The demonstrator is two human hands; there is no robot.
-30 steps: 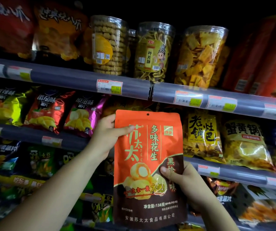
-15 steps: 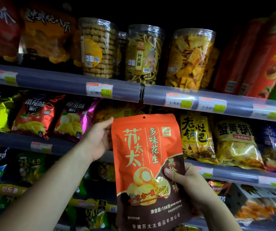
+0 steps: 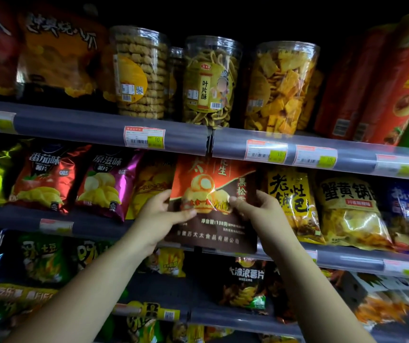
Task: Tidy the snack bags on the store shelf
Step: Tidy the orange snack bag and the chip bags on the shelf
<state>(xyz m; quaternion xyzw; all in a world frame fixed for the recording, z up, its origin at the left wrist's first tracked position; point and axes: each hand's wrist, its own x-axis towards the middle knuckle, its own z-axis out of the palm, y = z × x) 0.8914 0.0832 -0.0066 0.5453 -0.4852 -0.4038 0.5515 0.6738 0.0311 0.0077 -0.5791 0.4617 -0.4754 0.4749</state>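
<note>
Orange-and-brown peanut bag (image 3: 213,194) sits in the middle-shelf opening, its top behind the upper price rail (image 3: 87,129) and its bottom overlapping the lower rail (image 3: 346,258). I log the left hand (image 3: 159,219) gripping its left edge, thumb across the front; the right hand (image 3: 260,214) pinches its right edge beside a yellow-black bag (image 3: 290,201)

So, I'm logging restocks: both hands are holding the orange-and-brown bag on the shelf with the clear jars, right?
Not quite. The head view shows the left hand and right hand holding the orange-and-brown bag on the shelf below the clear jars, next to a yellow bag.
</note>
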